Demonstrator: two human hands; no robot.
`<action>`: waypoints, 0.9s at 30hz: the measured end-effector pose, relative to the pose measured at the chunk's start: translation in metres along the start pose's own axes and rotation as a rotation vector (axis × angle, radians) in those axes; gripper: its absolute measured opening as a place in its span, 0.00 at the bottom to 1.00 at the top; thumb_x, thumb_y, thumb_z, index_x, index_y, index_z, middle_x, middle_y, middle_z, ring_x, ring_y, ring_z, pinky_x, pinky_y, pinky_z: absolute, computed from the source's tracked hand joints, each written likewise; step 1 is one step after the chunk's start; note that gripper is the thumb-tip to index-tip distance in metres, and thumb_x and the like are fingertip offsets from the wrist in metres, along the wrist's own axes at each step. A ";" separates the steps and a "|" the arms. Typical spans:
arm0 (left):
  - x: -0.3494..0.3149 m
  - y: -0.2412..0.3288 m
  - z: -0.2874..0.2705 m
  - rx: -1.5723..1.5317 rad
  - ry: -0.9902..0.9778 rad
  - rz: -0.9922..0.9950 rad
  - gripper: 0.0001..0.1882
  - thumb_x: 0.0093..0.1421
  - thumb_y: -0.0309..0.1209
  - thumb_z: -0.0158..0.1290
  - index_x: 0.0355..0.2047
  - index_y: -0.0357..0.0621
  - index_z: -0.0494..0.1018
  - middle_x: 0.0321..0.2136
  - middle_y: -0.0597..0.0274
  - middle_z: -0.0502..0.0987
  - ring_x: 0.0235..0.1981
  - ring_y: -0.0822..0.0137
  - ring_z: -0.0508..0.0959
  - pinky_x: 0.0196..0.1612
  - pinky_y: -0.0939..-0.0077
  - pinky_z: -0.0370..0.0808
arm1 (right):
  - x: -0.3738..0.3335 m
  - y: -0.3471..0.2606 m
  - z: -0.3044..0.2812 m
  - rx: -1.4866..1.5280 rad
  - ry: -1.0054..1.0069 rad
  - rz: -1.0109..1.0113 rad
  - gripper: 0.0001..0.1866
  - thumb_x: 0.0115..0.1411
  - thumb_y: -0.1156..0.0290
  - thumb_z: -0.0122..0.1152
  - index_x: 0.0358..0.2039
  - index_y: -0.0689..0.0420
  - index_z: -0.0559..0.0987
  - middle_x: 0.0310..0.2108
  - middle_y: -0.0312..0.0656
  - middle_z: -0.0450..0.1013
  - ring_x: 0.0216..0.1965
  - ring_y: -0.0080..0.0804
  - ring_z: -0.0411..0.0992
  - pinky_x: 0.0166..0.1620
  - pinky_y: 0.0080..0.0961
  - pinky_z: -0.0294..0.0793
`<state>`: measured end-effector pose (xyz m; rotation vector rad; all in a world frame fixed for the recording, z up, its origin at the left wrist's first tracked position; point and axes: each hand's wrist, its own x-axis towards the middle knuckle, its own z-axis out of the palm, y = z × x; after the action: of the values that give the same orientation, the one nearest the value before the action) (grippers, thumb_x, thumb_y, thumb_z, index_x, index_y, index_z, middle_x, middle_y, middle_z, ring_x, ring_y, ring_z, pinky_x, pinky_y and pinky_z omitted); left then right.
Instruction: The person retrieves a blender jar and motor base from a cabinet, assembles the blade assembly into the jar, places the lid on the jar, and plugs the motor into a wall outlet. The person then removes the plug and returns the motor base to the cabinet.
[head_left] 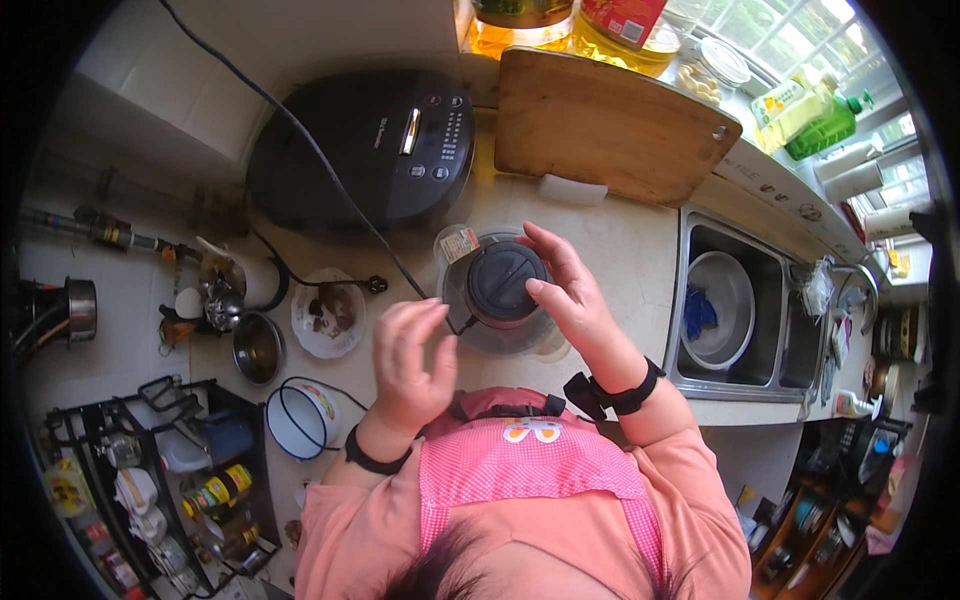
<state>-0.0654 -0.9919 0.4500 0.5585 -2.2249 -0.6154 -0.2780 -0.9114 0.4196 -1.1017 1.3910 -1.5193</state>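
An electric food chopper with a round black top (503, 280) stands on the counter in front of me. Its clear, wide bowl (512, 342) shows below the top, and a small printed label (459, 244) sits at the far left of its rim. My right hand (568, 285) is beside the right side of the top, thumb at its edge and fingers stretched past it; whether it presses there I cannot tell. To the left of the bowl, my left hand (408, 362) is raised with loosely bent fingers apart from the thumb, holding nothing visible. A dark power cord (330, 170) runs down toward the chopper.
Behind stand a black rice cooker (350, 150) and a leaning wooden board (610, 130). On the left are a plate of dark pieces (330, 315), a metal bowl (258, 348) and a white enamel basin (302, 418). The sink (695, 340) on the right holds a grey basin (738, 310).
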 end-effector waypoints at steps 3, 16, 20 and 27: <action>0.005 0.011 0.023 -0.043 -0.067 -0.019 0.33 0.48 0.25 0.59 0.55 0.35 0.61 0.50 0.48 0.67 0.50 0.48 0.68 0.55 0.59 0.63 | 0.005 -0.002 0.003 -0.054 -0.014 0.027 0.32 0.56 0.72 0.53 0.61 0.64 0.58 0.56 0.47 0.61 0.59 0.34 0.59 0.62 0.29 0.54; 0.030 -0.010 0.049 -0.205 -0.173 -0.079 0.50 0.44 0.30 0.67 0.62 0.37 0.48 0.57 0.43 0.60 0.56 0.48 0.65 0.58 0.60 0.63 | 0.006 -0.011 0.014 -0.118 0.070 0.059 0.35 0.47 0.70 0.57 0.57 0.65 0.61 0.53 0.52 0.63 0.58 0.43 0.60 0.61 0.33 0.56; 0.032 -0.013 0.049 -0.237 -0.177 -0.093 0.49 0.43 0.32 0.68 0.60 0.37 0.51 0.55 0.45 0.61 0.56 0.49 0.65 0.57 0.60 0.63 | 0.008 -0.016 0.019 0.001 0.099 0.088 0.35 0.47 0.72 0.56 0.58 0.64 0.61 0.54 0.51 0.63 0.58 0.40 0.60 0.61 0.32 0.56; 0.033 -0.021 0.058 -0.386 -0.167 -0.063 0.48 0.41 0.29 0.68 0.59 0.36 0.50 0.53 0.42 0.61 0.54 0.47 0.65 0.56 0.60 0.64 | 0.009 -0.016 0.023 0.049 0.090 0.011 0.36 0.45 0.74 0.54 0.58 0.64 0.61 0.54 0.48 0.64 0.57 0.36 0.61 0.61 0.30 0.57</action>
<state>-0.1251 -1.0123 0.4209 0.3897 -2.1664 -1.1296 -0.2587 -0.9261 0.4367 -1.0048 1.4099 -1.6044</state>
